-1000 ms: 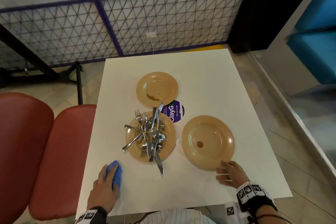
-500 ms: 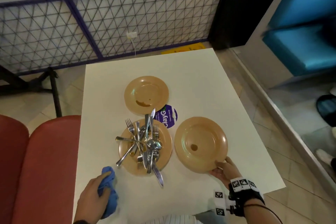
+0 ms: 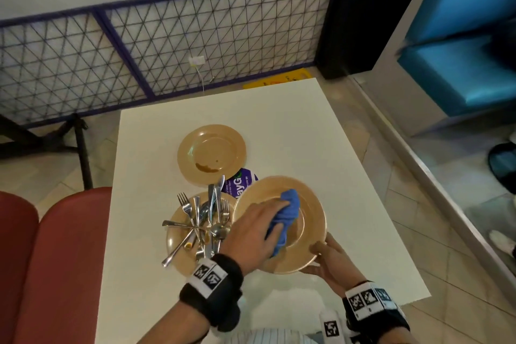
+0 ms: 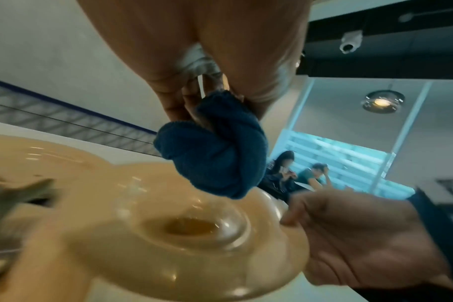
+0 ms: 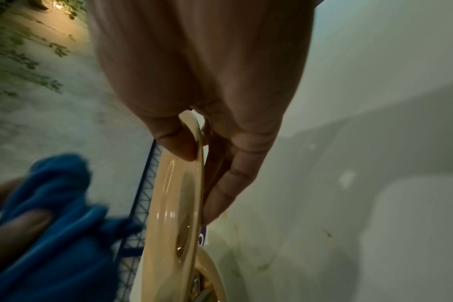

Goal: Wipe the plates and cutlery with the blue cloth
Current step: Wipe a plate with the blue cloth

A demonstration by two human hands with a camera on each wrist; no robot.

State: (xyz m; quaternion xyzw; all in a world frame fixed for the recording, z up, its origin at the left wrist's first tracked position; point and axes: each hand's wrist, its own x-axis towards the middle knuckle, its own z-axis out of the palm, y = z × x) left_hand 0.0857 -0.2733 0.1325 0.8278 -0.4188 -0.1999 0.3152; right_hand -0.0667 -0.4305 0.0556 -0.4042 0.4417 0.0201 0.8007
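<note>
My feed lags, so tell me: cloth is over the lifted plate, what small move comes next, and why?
Probably press the cloth down into the plate's well and rub. The right hand pinches the rim, the left hand grips the bunched cloth, and the left wrist view shows brown residue sitting in the well beside the cloth.

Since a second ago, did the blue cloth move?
Yes. The blue cloth in the left hand went right, from left of the cutlery plate onto the held plate.
</note>
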